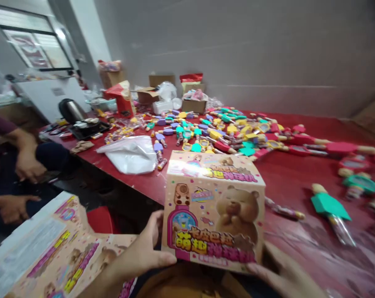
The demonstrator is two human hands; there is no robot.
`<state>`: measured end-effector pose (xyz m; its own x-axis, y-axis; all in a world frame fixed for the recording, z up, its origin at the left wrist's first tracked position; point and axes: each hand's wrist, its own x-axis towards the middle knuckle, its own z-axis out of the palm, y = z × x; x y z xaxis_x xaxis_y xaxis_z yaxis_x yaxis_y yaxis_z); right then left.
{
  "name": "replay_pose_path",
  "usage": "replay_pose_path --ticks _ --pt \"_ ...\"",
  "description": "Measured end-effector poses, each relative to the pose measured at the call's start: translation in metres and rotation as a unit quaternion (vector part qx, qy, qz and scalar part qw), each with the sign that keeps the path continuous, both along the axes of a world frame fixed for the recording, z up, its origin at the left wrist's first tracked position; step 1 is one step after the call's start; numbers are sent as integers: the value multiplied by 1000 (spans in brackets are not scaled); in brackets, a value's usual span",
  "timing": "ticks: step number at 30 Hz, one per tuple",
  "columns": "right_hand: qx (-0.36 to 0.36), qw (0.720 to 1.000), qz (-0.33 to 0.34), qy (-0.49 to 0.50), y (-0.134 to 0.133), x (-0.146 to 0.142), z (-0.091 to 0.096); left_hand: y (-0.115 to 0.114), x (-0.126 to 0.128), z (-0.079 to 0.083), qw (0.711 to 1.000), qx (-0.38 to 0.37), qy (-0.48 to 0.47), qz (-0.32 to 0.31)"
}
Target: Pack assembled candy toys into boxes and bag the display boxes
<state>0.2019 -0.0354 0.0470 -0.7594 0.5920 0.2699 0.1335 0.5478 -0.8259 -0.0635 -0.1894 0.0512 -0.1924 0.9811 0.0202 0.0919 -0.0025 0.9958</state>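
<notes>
Between my two hands is a printed cardboard box [212, 223] with a cartoon bear and large colourful lettering on its front. My left hand [150, 244] grips its left side, the thumb on the lower front corner. At the lower right, my right hand [277, 265] holds the other side, thumb on the front and the remaining fingers hidden behind. The box is raised in front of me, slightly tilted, its top face visible. Below it, a brown cardboard surface [187, 283] shows partly. Flat printed cartons [82, 256] in the same design lie to the left, by my forearm.
A red table [286, 178] carries many coloured toys with clear tubes, such as a green one [330, 207]. A plastic bag [131, 155], a kettle [72, 111] on a black tray and cardboard boxes [193, 105] stand farther back. Another person's hands [29, 165] are at the left.
</notes>
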Motion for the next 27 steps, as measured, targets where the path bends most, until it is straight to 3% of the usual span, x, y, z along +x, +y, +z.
replay_pose_path --ticks 2,4,6,8,10,11,13,15,18,20,27 --pt "33 998 -44 12 9 -4 -2 5 -5 -9 995 -50 82 21" --pt "150 981 -119 25 24 -10 -10 25 -14 -13 962 -14 257 91" --pt "284 942 -179 26 40 -19 -20 48 -23 -18 895 88 409 156" --pt "373 903 -212 37 53 -30 -33 67 -29 -27 818 173 505 211" --pt "401 886 -230 49 62 -40 -43 78 -31 -39 764 211 550 263" --pt "395 887 -232 52 64 -44 -47 82 -31 -44 752 213 557 282" --pt "372 899 -226 47 68 -47 -51 84 -30 -52 756 202 545 300" --pt "346 913 -211 36 69 -47 -50 82 -31 -53 787 180 515 287" --pt "308 932 -190 23 72 -41 -45 78 -39 -46 848 148 461 215" --pt "276 943 -186 19 74 -38 -44 75 -48 -39 868 145 441 174" --pt "171 969 -175 22 74 -37 -51 73 -63 -32 861 187 455 131"
